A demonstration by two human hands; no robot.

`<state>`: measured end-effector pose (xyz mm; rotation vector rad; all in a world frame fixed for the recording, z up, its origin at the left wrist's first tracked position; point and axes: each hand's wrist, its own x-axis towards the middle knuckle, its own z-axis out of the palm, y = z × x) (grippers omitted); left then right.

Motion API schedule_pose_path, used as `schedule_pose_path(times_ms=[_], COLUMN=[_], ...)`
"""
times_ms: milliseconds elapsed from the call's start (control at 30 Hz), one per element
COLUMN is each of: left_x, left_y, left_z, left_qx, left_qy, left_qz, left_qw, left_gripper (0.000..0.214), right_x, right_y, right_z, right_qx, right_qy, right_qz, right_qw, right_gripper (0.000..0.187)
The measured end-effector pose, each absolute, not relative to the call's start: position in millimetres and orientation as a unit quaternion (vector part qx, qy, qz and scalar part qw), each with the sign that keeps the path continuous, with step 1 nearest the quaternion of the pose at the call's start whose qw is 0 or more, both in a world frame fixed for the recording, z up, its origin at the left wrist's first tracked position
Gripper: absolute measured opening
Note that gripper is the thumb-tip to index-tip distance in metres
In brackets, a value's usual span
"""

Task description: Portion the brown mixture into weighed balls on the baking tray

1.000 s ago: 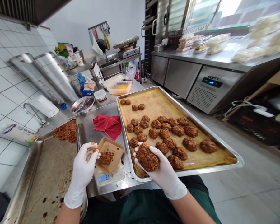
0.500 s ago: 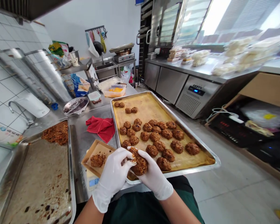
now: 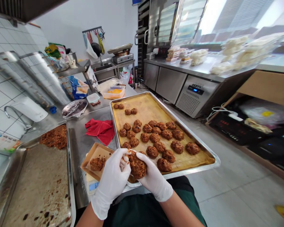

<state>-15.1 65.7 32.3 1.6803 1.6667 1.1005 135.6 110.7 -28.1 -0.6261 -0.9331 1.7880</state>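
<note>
Between my two gloved hands is a ball of coarse brown mixture (image 3: 137, 166), above the near edge of a parchment-lined baking tray (image 3: 146, 102). My right hand (image 3: 153, 176) cups the ball from the right, fingers wrapped round it. Curled against its left side is my left hand (image 3: 115, 176), thumb and fingertips pinched together with brown bits on them. Several similar balls (image 3: 167, 134) rest on the tray. Left of my hands, a cardboard box (image 3: 94, 151) with a lump of the mixture (image 3: 97, 164) sits on a lit digital scale (image 3: 91, 186).
At left lies a metal tray (image 3: 42, 176) with a heap of mixture (image 3: 55, 137) in its far corner. A red cloth (image 3: 100, 129) lies between the trays. Farther back are a covered bowl (image 3: 74, 108) and a plastic tub (image 3: 113, 92). A steel counter (image 3: 170, 82) stands at right.
The whole view has shifted a little, so things appear slightly farther left. The ball has turned a little between my hands, which still hold it in about the same place.
</note>
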Motion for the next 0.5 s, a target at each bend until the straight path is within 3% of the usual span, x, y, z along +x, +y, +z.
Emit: schedule_pose_path(times_ms=[200,367,500], left_x=[-14.1,-42.0,-85.9], left_y=[67.0,54.9,37.4], left_z=[26.0,27.2,38.4], left_qx=[0.598,0.491,0.444], left_qy=[0.616,0.618,0.674], left_qz=[0.439,0.491,0.549], left_qw=[0.264,0.369,0.217], left_gripper=[0.026,0.027,0.025], right_x=[138.5,133.2,131.8], right_y=[108.1,112.1,115.1], right_z=[-20.1,-5.7,-8.6], right_qx=[-0.259,-0.221,-0.223], right_qy=[-0.361,-0.220,-0.183], right_qz=[0.740,0.856,0.872], right_qw=[0.505,0.412,0.395], right_gripper=[0.026,0.027,0.034])
